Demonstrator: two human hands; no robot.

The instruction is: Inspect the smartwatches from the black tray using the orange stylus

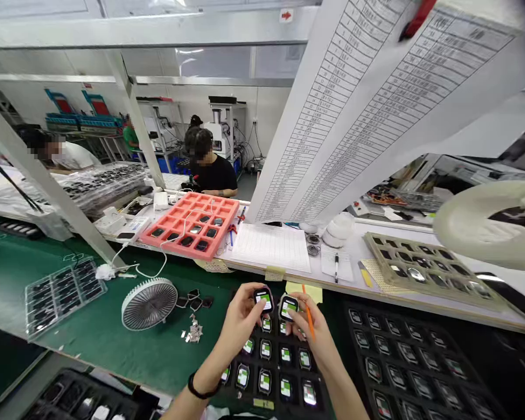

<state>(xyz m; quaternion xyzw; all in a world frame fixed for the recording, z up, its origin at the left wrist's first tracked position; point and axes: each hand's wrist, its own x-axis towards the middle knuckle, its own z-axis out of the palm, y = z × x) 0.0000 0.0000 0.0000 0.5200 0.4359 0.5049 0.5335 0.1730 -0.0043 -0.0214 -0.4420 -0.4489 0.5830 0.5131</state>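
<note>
Left hand (244,306): gripping one watch between fingers and thumb, thumb over the lower screen; black band (201,386) around the wrist.
Left watch (266,297): rounded-square, black-bordered, lit in green and white, pinkish along the case edge; held up over the tray.
Right hand (311,321): gripping a second watch likewise, orange stick (308,315) tucked among the fingers.
Right watch (289,305): paler, silvery case, same green-and-white display (partly under the thumb); just beside its twin, apart from it.
Black tray (275,368): directly beneath, filled with rows of lit watches (265,382), mostly green and white (lower-right one brighter, whiter).
Side tray (391,360): black too, to the right, holding dimmer watches.
Green tabletop (91,338): round fan (149,303) at left, beside loose dark pieces (195,304).
Shelf beyond: pink tray (207,256), partly filled.
</note>
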